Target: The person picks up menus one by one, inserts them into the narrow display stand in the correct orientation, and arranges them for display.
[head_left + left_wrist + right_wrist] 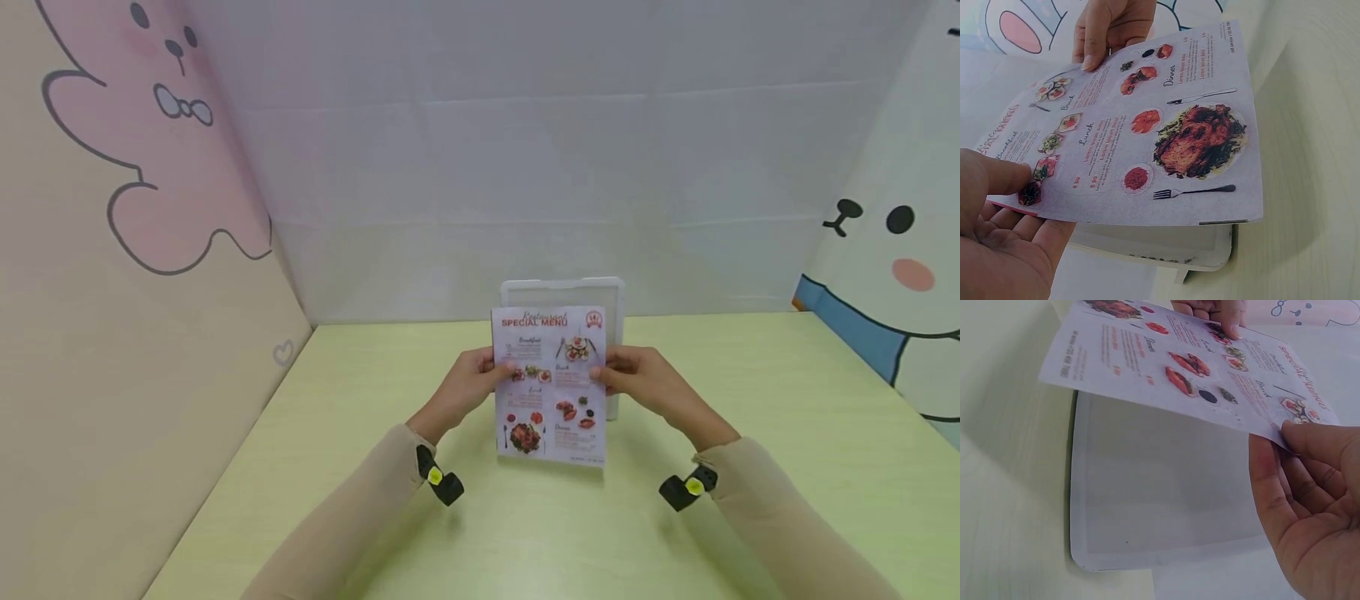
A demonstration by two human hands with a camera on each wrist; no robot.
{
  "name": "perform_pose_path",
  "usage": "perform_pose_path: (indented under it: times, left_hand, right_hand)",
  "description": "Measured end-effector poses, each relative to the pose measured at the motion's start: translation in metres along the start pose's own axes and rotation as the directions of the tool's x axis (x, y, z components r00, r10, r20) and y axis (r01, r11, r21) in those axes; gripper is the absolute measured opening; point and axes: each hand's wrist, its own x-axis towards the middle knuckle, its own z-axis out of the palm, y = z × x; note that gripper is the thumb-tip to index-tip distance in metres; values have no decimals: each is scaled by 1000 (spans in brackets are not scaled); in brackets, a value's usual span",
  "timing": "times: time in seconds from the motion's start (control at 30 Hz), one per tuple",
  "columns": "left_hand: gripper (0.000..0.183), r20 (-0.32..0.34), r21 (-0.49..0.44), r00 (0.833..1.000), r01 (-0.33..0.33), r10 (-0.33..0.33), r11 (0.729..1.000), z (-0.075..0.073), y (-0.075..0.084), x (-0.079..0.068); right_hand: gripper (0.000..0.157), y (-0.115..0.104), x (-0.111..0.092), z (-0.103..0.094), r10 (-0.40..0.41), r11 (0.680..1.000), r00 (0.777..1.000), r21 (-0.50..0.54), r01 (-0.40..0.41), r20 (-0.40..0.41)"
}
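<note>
A printed restaurant menu sheet (550,392) is held upright by both hands, one at each side edge. My left hand (472,383) pinches its left edge, thumb on the printed face and fingers behind. On the opposite edge my right hand (648,383) pinches the sheet the same way. Behind the menu stands a white-framed board (621,317), mostly hidden in the head view. In the right wrist view the blank pale face of the board (1160,481) shows beside the sheet, with a gap between them. The left wrist view shows the board's lower corner (1210,250) under the menu.
The pale wood-grain table (360,517) spreads around the hands. A whitish curtain-like backdrop (465,183) rises at its far edge. Cartoon-printed panels stand at the left (112,333) and right (885,250). Black wrist cameras (448,487) sit on both sleeves.
</note>
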Motion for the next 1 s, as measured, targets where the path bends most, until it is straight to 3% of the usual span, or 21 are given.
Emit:
perform_pose_path:
  times: [0.27,0.53,1.0]
  left_hand:
    - [27,-35,-4,999,6,-6,1000,0,4,2]
    - [29,-31,-16,999,-31,30,999,1,8,5]
    - [28,-57,-12,997,-49,49,999,1,24,10]
  right_hand:
    - [41,-6,1,-2,-18,1000,1000,1,18,-7]
    - [43,-7,0,-6,-18,1000,1000,-1,18,-13]
    - [49,-9,-1,-7,-1,1000,999,-29,2,36]
